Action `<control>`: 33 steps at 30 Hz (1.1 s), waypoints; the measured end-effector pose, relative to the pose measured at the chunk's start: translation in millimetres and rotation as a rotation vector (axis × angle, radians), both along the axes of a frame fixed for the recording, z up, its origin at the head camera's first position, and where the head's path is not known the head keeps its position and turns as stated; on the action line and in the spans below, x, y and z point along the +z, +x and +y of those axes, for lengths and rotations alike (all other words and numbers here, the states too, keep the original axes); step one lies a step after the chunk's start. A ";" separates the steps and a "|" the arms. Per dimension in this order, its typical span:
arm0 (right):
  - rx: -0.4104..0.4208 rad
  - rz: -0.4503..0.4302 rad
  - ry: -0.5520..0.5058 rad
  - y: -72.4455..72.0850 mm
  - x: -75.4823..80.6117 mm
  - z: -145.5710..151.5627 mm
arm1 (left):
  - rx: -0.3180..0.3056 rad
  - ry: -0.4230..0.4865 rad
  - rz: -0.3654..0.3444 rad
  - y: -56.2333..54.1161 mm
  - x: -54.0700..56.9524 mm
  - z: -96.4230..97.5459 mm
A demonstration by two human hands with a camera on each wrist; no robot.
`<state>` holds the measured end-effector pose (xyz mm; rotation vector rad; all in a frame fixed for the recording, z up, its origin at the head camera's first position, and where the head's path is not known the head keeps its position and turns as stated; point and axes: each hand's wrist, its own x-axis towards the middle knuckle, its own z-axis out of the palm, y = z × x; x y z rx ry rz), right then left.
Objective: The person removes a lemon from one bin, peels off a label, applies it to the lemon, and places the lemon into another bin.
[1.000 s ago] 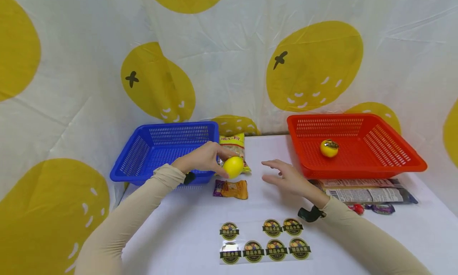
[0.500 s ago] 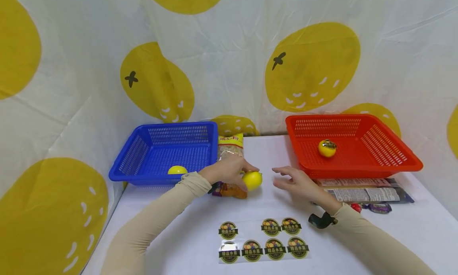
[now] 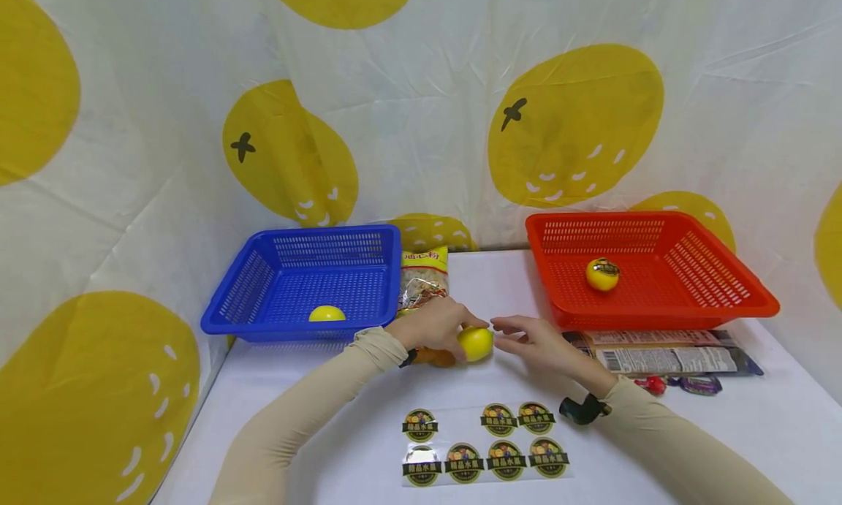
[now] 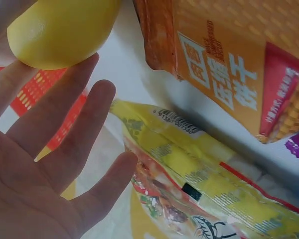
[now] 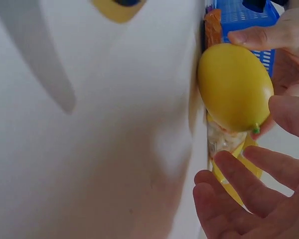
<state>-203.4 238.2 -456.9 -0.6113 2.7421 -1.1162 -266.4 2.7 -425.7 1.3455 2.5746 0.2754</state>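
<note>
Over the middle of the table, my left hand (image 3: 437, 322) grips a yellow lemon (image 3: 476, 344) between thumb and fingers. A small green tip on the lemon faces my right hand (image 3: 536, 344) in the right wrist view. That right hand is open, its fingertips right beside the lemon and nothing in its grasp. Seen from the left wrist, my outer fingers (image 4: 97, 114) are spread below the fruit. Nearer the front lies a clear sheet (image 3: 458, 421) of round black-and-gold stickers. Another lemon (image 3: 601, 275), bearing one such sticker, sits in the red basket (image 3: 658, 320).
A blue basket (image 3: 224, 300) at back left contains a plain lemon (image 3: 327, 313). Beside it stand a yellow pasta bag (image 3: 424, 275) and an orange biscuit packet (image 4: 224, 59), partly behind my left hand. Flat dark packages (image 3: 671, 359) and wrapped candies (image 3: 700, 385) lie before the red basket.
My left hand has carried the lemon rightward and down from beside the blue basket to my right hand. The lemon in the blue basket, earlier behind the arm, now shows.
</note>
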 end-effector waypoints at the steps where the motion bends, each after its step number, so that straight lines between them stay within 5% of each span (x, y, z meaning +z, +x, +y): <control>1: 0.002 -0.009 0.004 0.1 -0.3 -0.9 | -0.001 0.000 0.003 0.3 -1.0 0.8; 13: -0.014 -0.021 -0.008 -0.4 -3.3 -3.3 | 0.046 0.049 0.023 4.1 -10.3 3.2; 25: -0.055 -0.007 0.011 1.7 -6.1 -3.2 | 0.177 0.161 0.244 22.5 -26.8 -9.8; 33: -0.072 0.000 0.030 3.2 -5.0 -4.1 | 0.191 0.248 0.221 27.4 -33.9 -12.7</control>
